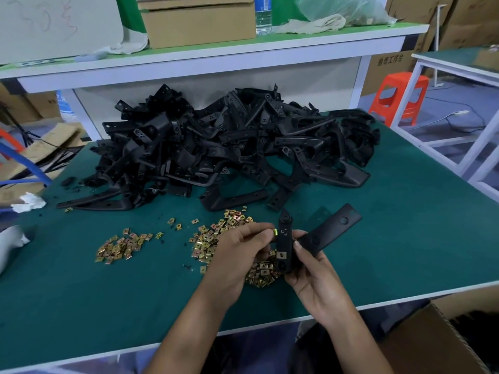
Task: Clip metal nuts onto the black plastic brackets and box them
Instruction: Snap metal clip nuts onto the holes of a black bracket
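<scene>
- I have one black bracket (pixel 285 240) in hand. It is two-armed, with one arm upright and the other slanting up to the right.
- One fitted nut (pixel 280 255) sits low on the upright arm, and one yellow nut (pixel 276 232) is at that arm's left edge.
- I count three loose heaps of nuts (pixel 118 247) on the mat, with too many pieces to count.
- One big pile of brackets (pixel 216 147) lies beyond them, also uncountable.
- My left hand (pixel 237 255) pinches the yellow nut between thumb and fingertips.
- My right hand (pixel 313 276) curls round the bracket's lower end, thumb on its face.
- The table (pixel 405 252) has bare green mat to the right of my hands and at near left.
- The table's near edge runs under my forearms.
- One open cardboard box (pixel 432 344) stands below the near right corner.
</scene>
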